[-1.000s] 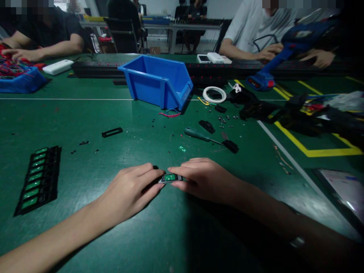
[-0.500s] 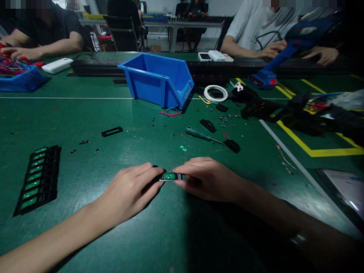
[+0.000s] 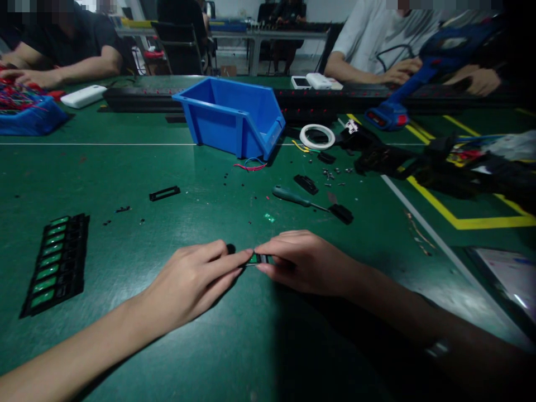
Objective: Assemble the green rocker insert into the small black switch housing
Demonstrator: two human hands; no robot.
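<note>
While the small green-and-black module (image 3: 253,258) is sitting between the fingertips just above or on the bench (image 3: 234,352) (which of the two, I cannot tell), both hands are clamping on it from opposite ends. The left hand (image 3: 199,273) is closing on its left end, with a finger reaching over the top and covering part of the green face. The right hand (image 3: 307,262) is pinching the right end between thumb and fingers, and the fingertips of the two hands are nearly meeting.

Just beyond them, a tiny green piece (image 3: 269,218) is lying flat, and a green-handled screwdriver (image 3: 293,196) is pointing its shaft toward a black block (image 3: 341,214). Another black part (image 3: 306,184) is resting beside the handle, with loose screws (image 3: 330,174) scattering nearby. To the left, a narrow black frame (image 3: 164,193) is lying alone, and a black rack (image 3: 73,262) is holding a column of green pieces.

Farther back, an open blue bin (image 3: 226,131) is standing behind some thin red and blue wires (image 3: 251,166), while a white ring (image 3: 317,136) is lying to its right. A blue power tool (image 3: 435,67) is leaning in at upper right. Across the bench, a person in a dark top (image 3: 79,47) is handling red wires, and a person in a light top (image 3: 372,33) is sitting opposite.
</note>
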